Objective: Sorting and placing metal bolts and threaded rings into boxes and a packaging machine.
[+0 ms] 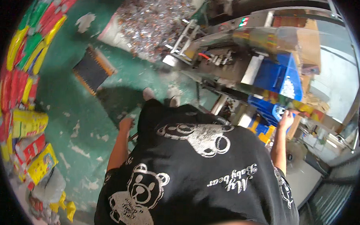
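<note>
My right hand (286,119) is raised at the right, beside a blue bin (263,111) that has small white pieces in it. Its fingers are closed at the edge of a strip of multicoloured film (303,108); whether they grip the film or something small, I cannot make out. Low at my left side hangs my left hand (126,123), its fingers curled in, with no object visible in it. Above the right hand, a larger blue bin (274,72) also has white pieces at its right side.
A machine frame with a metal tray of tools (219,58) stands ahead right. Beyond lies a large heap of small shiny packets (151,22). Colourful sacks (29,123) line the left. A dark flat panel (92,71) lies on the green floor; a fan (293,156) stands behind my right arm.
</note>
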`<control>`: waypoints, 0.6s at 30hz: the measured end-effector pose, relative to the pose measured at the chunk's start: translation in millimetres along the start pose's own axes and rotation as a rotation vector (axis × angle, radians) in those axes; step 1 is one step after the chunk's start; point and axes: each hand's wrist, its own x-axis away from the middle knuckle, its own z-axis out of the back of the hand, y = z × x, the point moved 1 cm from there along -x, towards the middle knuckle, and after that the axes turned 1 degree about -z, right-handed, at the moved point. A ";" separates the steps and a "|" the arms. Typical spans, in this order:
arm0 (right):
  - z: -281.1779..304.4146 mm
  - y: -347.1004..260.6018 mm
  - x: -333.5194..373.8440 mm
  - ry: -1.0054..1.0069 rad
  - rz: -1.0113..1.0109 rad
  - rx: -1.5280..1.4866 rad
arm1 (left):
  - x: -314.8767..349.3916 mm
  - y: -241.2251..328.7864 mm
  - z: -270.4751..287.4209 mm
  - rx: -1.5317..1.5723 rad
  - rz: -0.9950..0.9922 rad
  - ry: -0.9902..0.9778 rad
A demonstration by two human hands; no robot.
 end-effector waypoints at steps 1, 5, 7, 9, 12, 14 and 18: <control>-3.8 5.1 6.1 0.059 0.021 0.048 | 4.2 0.7 -4.2 0.017 -0.053 -0.010; 2.7 25.5 16.7 0.046 0.101 0.120 | 19.2 14.2 -15.5 0.006 -0.054 0.016; 43.4 75.1 5.7 0.204 0.384 0.431 | -0.2 18.6 -34.6 0.052 -0.130 -0.042; 53.5 76.3 4.3 0.023 0.188 0.593 | -0.5 11.7 -41.0 0.167 -0.095 -0.056; 47.2 41.0 23.2 0.088 -0.058 -0.108 | 11.5 1.4 -47.3 0.175 -0.087 -0.009; 64.6 34.7 26.9 0.028 -0.049 -0.346 | 15.1 4.9 -56.4 0.203 -0.036 -0.050; 70.8 -1.8 39.7 -0.021 -0.145 -0.402 | 13.8 -1.5 -66.6 0.102 0.068 -0.042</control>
